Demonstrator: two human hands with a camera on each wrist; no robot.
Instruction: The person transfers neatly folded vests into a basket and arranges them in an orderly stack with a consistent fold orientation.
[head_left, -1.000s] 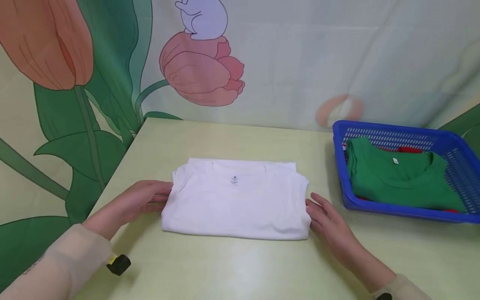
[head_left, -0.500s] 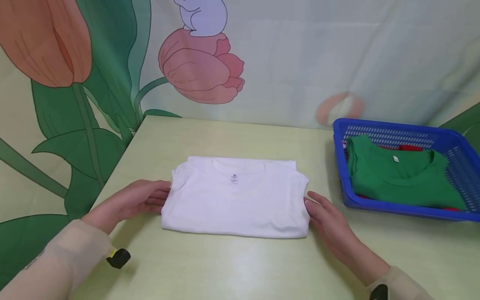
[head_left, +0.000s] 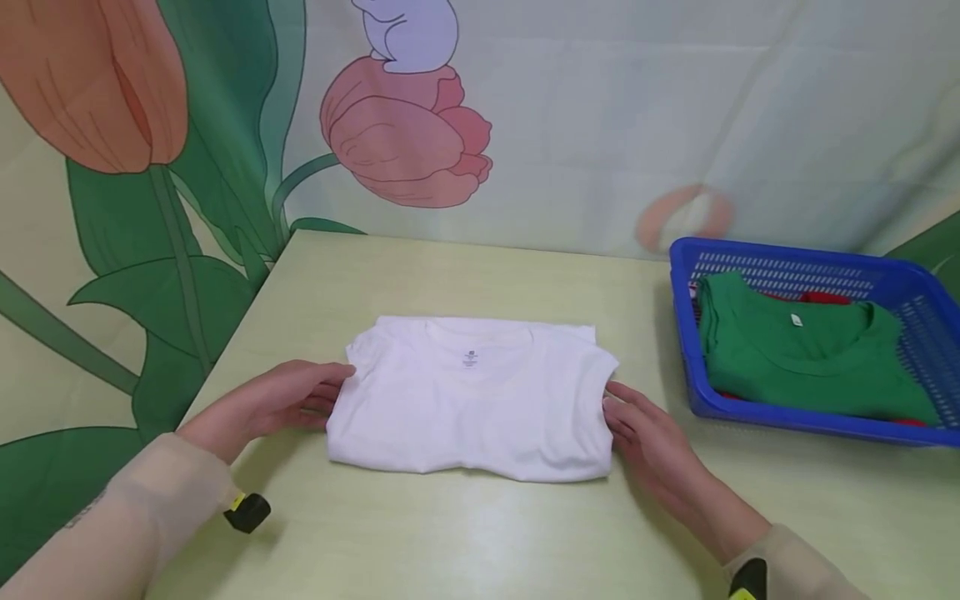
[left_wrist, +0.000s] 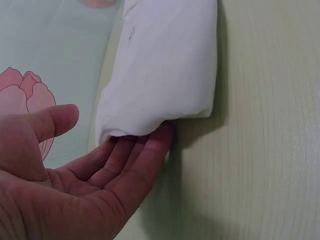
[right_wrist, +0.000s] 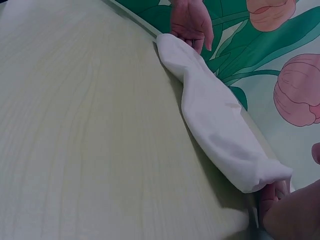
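A folded white T-shirt [head_left: 472,408] lies across the table, neckline toward the back, a small printed label [head_left: 470,359] inside its collar. At its left end is my left hand [head_left: 296,396]; in the left wrist view the fingers [left_wrist: 132,172] reach under the shirt's edge while the thumb stands apart from the cloth. My right hand [head_left: 656,433] is at the other end, its fingertips tucked beneath the side fold and out of sight. In the right wrist view the shirt [right_wrist: 215,120] bulges up along its length between both hands.
On the right of the table [head_left: 450,533] stands a blue plastic basket [head_left: 810,423]. In it lie a folded green T-shirt [head_left: 810,358] and some red cloth [head_left: 825,297]. A curtain printed with tulips [head_left: 405,142] hangs behind the table.
Both hands have come slightly inward, the right one more, with fingers further under the shirt's ends. The shirt's front edge, straight before, now bows and wrinkles.
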